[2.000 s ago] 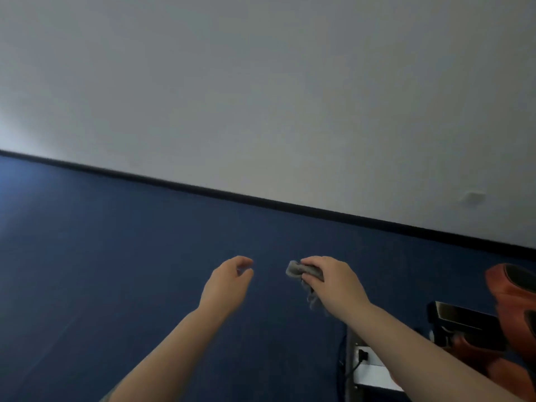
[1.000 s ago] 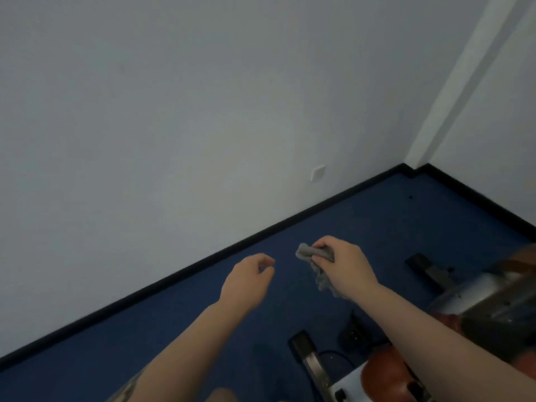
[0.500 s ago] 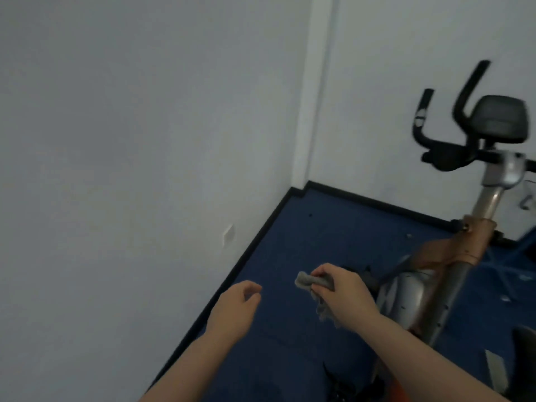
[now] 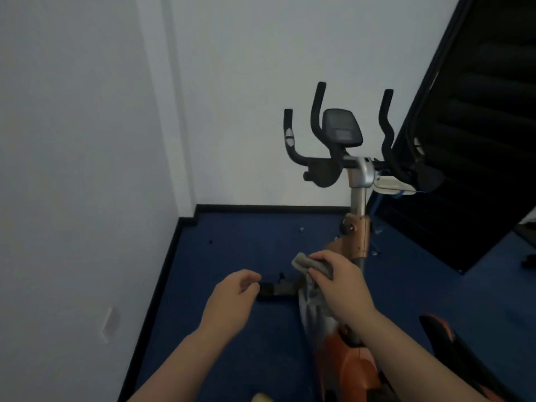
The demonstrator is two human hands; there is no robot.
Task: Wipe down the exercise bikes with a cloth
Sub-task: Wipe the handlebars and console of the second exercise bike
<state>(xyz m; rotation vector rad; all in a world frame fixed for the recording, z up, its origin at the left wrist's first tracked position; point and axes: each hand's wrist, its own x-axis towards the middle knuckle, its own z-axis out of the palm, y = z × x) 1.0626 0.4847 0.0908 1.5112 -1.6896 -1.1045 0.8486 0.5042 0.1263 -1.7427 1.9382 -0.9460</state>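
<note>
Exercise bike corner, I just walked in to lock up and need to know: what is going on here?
A person stands at an orange and silver exercise bike in the corner of a room with a blue floor. Their right hand pinches a bunched grey cloth, held in the air in front of the bike's frame and not yet on it. The left hand hangs beside it, fingers loosely curled, holding nothing. The black handlebars and console are further off, untouched.

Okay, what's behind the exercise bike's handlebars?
Behind the handlebars is a plain white wall meeting blue carpet at a dark skirting strip. A black slatted panel stands in front of the right grip, covering that end of the bar.
</note>
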